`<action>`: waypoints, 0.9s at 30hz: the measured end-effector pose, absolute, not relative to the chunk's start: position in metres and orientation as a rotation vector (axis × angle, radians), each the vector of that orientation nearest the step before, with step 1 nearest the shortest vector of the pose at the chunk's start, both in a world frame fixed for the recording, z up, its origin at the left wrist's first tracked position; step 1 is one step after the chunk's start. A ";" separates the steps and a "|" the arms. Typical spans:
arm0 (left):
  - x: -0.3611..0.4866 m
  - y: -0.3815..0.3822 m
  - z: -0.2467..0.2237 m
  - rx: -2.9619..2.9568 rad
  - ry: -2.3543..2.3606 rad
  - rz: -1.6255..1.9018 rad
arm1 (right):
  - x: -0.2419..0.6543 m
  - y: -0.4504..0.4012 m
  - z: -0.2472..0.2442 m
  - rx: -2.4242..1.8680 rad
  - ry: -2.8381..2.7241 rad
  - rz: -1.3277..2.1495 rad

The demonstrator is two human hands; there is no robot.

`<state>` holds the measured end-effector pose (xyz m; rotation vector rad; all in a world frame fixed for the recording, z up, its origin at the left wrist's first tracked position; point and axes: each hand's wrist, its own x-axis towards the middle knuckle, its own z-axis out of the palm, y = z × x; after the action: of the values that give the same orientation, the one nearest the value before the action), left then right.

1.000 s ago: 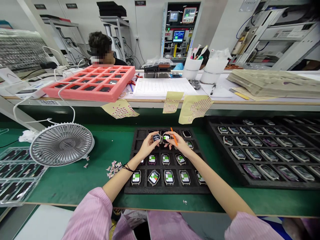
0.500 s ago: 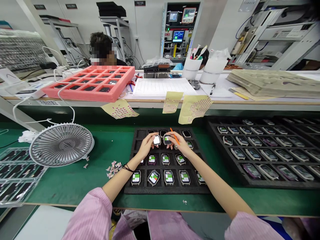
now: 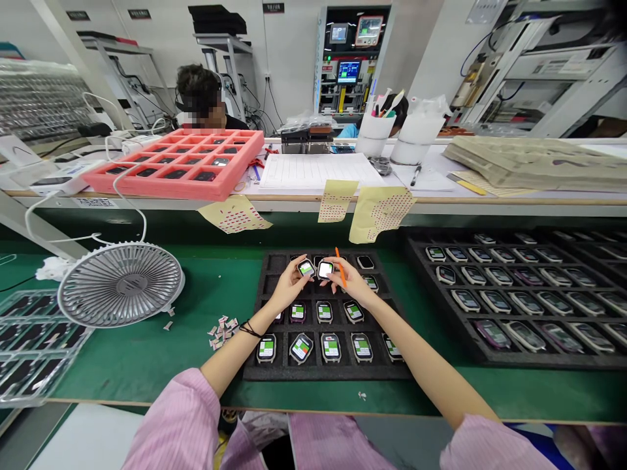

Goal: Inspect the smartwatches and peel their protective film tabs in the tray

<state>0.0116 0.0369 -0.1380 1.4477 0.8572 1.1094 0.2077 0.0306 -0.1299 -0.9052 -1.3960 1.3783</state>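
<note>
My left hand (image 3: pixel 291 282) is closed on a smartwatch (image 3: pixel 306 268) whose lit screen shows green and white. Close beside it, my right hand (image 3: pixel 349 281) grips a second smartwatch (image 3: pixel 325 269) with a mostly white screen. An orange pen-like stick (image 3: pixel 341 266) is also held in the right hand, pointing up between the fingers. Both hands are over the upper part of a black foam tray (image 3: pixel 313 371). In its pockets lie several watches with green-and-white screens, such as the watch (image 3: pixel 331 347) in the front row. Some back pockets are partly hidden by my hands.
Left of the tray are a pile of small pieces (image 3: pixel 223 331), a grey fan (image 3: pixel 122 284) and a clear tray (image 3: pixel 36 346). On the right sits a larger black tray (image 3: pixel 484 356) of watches. A shelf above carries a pink foam tray (image 3: pixel 220 188); a person (image 3: pixel 200 98) is behind it.
The left watch's screen has gone from white to green and white, and the watch is more tilted. The right watch's screen has turned mostly white. The orange stick has shifted slightly.
</note>
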 end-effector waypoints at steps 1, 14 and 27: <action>0.012 0.037 -0.139 1.450 0.857 1.114 | 0.208 0.031 -0.131 -0.898 -1.397 1.377; 0.010 0.035 -0.129 1.438 0.944 1.143 | 0.208 0.029 -0.127 -0.955 -1.333 1.335; 0.008 0.037 -0.131 1.459 0.954 1.140 | 0.209 0.029 -0.126 -1.013 -1.313 1.284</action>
<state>0.0081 0.0371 -0.1313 1.4592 0.9541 1.1398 0.2087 0.0288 -0.1262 -1.0131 -1.3126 1.2840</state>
